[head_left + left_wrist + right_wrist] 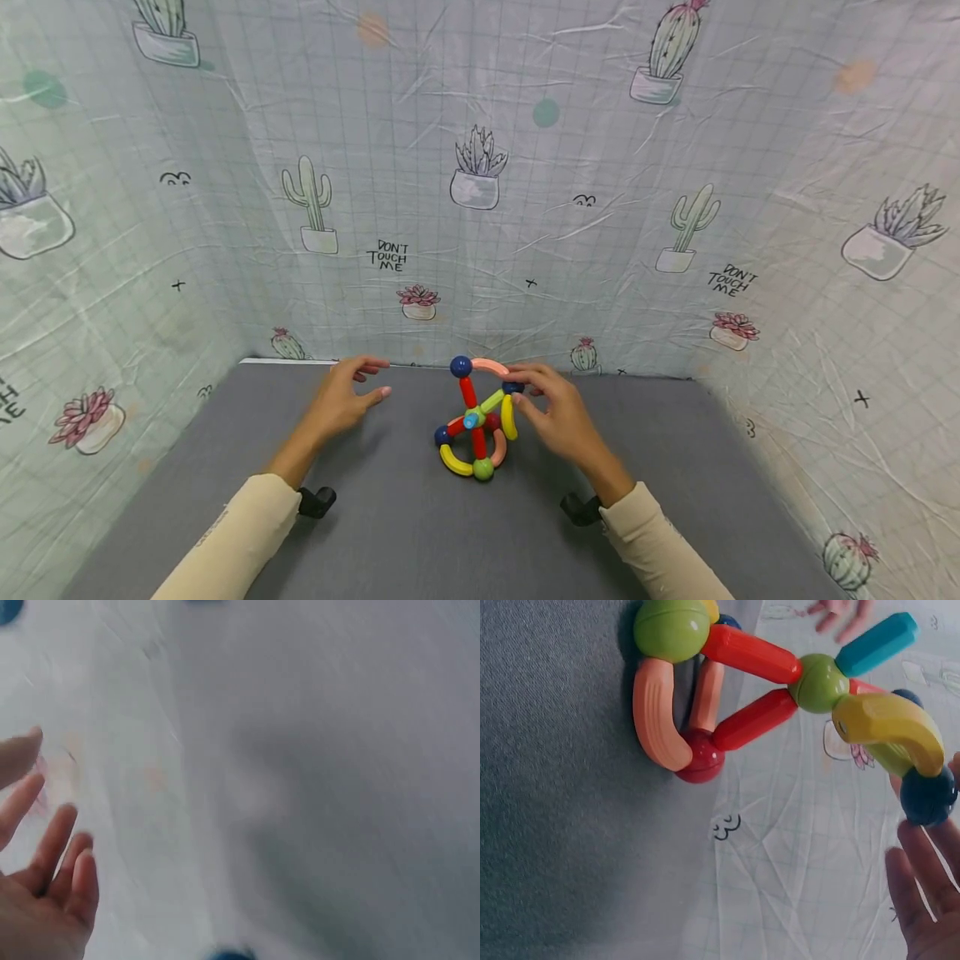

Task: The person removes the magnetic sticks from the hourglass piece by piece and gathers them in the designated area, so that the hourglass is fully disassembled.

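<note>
A construction of magnetic balls and rods stands on the grey table (405, 533). Its base has curved rods, a green ball (483, 469), a dark red ball (700, 756) and a blue ball. Red rods rise to a middle green ball (819, 682), from which a light blue rod (877, 643) sticks out. Up top, a pink curved rod (490, 365) runs from a blue ball (461, 367) towards my right hand (558, 412). That hand pinches another blue ball (928, 796), which carries a yellow curved rod (900, 724). My left hand (341, 402) hovers left, fingers spread, holding nothing.
Cloth printed with cacti (476, 179) hangs behind the table and down both sides. Black wrist straps show at the left cuff (317, 502) and the right cuff (581, 509). A white strip (288, 362) lies along the table's back left edge.
</note>
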The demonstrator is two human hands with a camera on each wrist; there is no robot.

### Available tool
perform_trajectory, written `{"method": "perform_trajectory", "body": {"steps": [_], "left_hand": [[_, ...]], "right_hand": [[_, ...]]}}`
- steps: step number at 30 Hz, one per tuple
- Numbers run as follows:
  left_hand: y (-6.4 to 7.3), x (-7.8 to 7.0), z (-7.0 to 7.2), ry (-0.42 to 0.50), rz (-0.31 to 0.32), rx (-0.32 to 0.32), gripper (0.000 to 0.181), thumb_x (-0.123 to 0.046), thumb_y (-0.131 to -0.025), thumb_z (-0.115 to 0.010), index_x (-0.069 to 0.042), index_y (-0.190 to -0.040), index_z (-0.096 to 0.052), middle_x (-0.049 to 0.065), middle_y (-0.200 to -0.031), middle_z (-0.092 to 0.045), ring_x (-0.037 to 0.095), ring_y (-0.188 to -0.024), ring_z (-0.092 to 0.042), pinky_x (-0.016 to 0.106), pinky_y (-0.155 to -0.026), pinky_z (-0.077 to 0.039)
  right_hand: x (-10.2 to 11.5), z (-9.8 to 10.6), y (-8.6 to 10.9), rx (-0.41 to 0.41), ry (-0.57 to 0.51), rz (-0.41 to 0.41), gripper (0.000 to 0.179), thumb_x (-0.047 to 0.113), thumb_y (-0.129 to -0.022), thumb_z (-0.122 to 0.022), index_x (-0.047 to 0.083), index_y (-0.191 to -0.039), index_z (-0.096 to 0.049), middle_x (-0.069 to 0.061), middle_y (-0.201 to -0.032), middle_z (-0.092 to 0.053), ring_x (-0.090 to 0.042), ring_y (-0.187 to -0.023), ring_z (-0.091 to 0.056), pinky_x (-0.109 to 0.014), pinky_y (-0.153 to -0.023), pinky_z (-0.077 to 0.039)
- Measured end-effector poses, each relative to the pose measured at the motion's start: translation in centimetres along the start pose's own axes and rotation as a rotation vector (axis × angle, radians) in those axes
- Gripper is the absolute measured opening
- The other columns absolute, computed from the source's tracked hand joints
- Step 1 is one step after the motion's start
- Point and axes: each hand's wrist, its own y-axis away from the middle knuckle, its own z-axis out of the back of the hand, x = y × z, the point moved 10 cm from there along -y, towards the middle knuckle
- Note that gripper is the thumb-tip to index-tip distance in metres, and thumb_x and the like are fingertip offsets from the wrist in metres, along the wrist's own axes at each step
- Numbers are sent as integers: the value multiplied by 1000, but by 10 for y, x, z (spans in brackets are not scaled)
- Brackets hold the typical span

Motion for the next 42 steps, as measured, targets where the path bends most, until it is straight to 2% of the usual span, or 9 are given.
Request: {"method": "perform_trajectory", "body": {"steps": [6, 10, 13, 18, 24, 28, 39, 42], "left_hand": [[-8, -49, -38, 299, 15, 207, 53, -25, -100, -76, -19, -150, -56, 17, -145, -64, 42, -126, -63, 59, -104, -52], [-10, -71, -62, 407, -6, 293, 62, -24, -100, -76, -24, -156, -49, 17, -148, -63, 43, -130, -63, 59, -106, -52], [-13, -79, -77, 459, -21, 325, 68, -18, -101, -75, -24, -160, -43, 19, -148, -62, 43, -129, -64, 59, -107, -53], [-15, -88, -91, 526, -51, 333, 69, -8, -101, -72, -21, -162, -41, 23, -142, -64, 41, -121, -69, 53, -102, -57], [-16, -95, -96, 578, -83, 310, 70, 1, -98, -73, -16, -159, -43, 22, -133, -71, 33, -104, -76, 34, -88, -62], [-17, -98, -99, 595, -107, 291, 70, 7, -96, -72, -13, -157, -44, 28, -129, -72, 34, -99, -76, 27, -84, -61], [-18, -94, -104, 592, -94, 252, 73, 14, -91, -73, -7, -155, -43, 32, -128, -71, 39, -100, -76, 26, -80, -62], [-18, -94, -104, 589, -94, 243, 74, 15, -90, -73, -10, -154, -44, 31, -127, -72, 39, -100, -77, 27, -80, -62]], "right_hand": [[10, 2, 4, -82, 50, 59, 31, 14, -99, -77, 16, -129, -74, -5, -139, -68, -24, -128, -62, -52, -104, -54], [21, 0, 7, -123, 84, 132, 33, 13, -93, -84, 16, -125, -76, -7, -138, -70, -25, -126, -59, -52, -107, -48], [32, -5, 11, -143, 107, 194, 36, 14, -88, -89, 15, -122, -78, -5, -135, -71, -24, -122, -57, -49, -101, -44], [48, -18, 15, -134, 138, 246, 38, 16, -83, -93, 15, -119, -80, -1, -129, -75, -20, -117, -60, -46, -98, -42], [59, -36, 19, -112, 220, 287, 39, 21, -82, -94, 17, -118, -80, 4, -119, -78, -17, -109, -67, -43, -99, -45], [63, -42, 22, -124, 274, 299, 40, 25, -82, -94, 19, -119, -80, 5, -115, -79, -15, -105, -69, -42, -98, -44], [65, -49, 19, -133, 282, 267, 28, 23, -83, -92, 21, -108, -82, 7, -107, -80, -10, -99, -71, -40, -97, -42], [64, -51, 19, -121, 283, 259, 28, 23, -82, -92, 21, -108, -82, 7, -105, -80, -10, -98, -70, -40, -97, -41]]}}
